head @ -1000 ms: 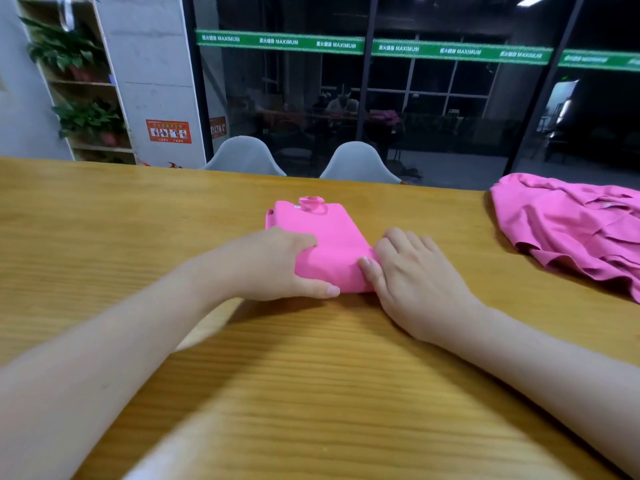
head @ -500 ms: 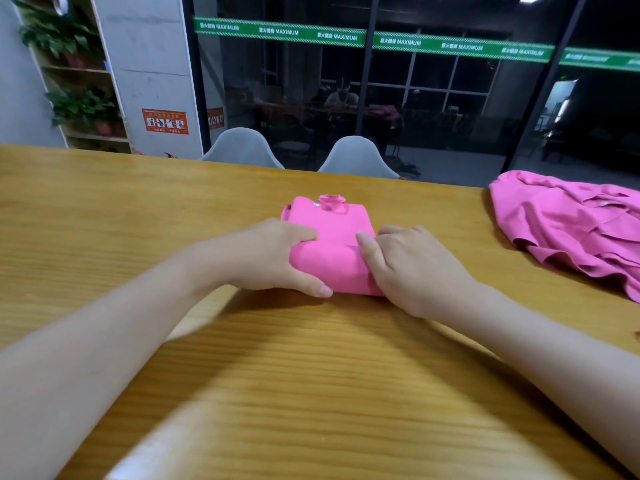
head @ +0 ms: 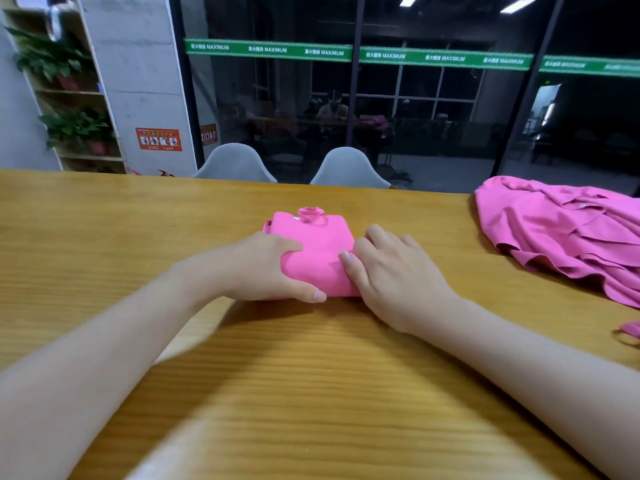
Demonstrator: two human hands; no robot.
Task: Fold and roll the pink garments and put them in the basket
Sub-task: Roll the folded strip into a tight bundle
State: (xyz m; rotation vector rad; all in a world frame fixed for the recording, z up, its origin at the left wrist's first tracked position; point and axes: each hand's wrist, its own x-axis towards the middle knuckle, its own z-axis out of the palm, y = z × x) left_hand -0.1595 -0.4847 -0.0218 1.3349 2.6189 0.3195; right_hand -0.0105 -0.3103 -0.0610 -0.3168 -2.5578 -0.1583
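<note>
As the roll has advanced away from the person over the last second, the flat part of the folded pink garment (head: 313,252) ahead of it has shortened, and only a short stretch up to the collar remains unrolled; rolling is judged nearly complete. The garment lies near the middle of the table (head: 104,237), towards its far edge. The left hand (head: 273,268) has a clenched grip on the roll's left end, thumb along the near side. The right hand (head: 388,271) presses its right end, fingers lightly bent. A loose pink garment (head: 561,230) waits at the right edge. No basket is visible.
</note>
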